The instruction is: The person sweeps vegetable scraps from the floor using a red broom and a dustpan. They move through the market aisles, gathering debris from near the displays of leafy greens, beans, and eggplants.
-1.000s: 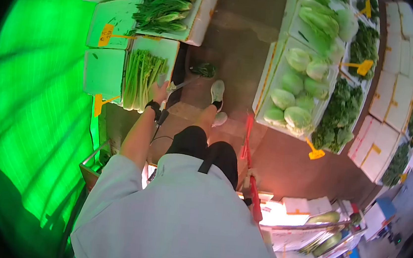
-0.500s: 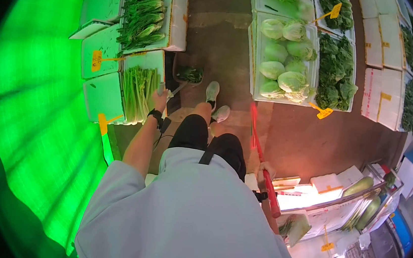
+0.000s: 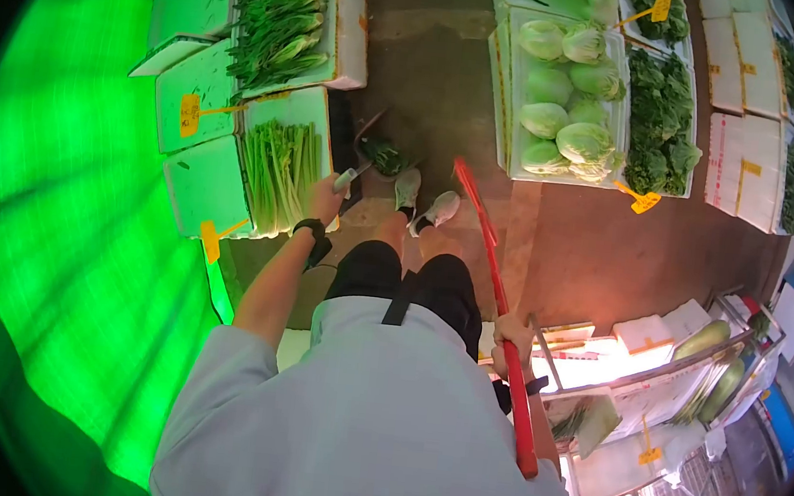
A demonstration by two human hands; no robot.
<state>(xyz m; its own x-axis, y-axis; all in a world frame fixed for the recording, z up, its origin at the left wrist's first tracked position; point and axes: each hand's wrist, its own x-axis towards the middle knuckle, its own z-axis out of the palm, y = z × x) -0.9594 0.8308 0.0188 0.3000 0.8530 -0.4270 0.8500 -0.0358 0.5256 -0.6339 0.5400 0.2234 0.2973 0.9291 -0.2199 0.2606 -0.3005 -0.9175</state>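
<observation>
My left hand [image 3: 327, 195] is closed round the pale grip of a handle [image 3: 350, 176] beside the box of green stalks. Near that handle, by my feet, is a dark container with green leaves [image 3: 384, 157]; whether the two are joined is hard to tell. My right hand [image 3: 511, 339] is wrapped round a long red pole [image 3: 498, 291], which slants from my right side toward the floor ahead of my shoes [image 3: 438, 209].
White foam boxes hold green stalks [image 3: 282, 175] and leafy bunches [image 3: 284, 29] at left. Pale cabbages [image 3: 545, 121] and dark greens [image 3: 660, 116] fill boxes ahead right. A stand with long gourds [image 3: 721, 389] is at lower right. Green netting [image 3: 65, 216] hangs at far left.
The leafy container has come nearer my feet, out from beside the left boxes. The red pole's far end has swung left, and my left hand has shifted slightly right and down.
</observation>
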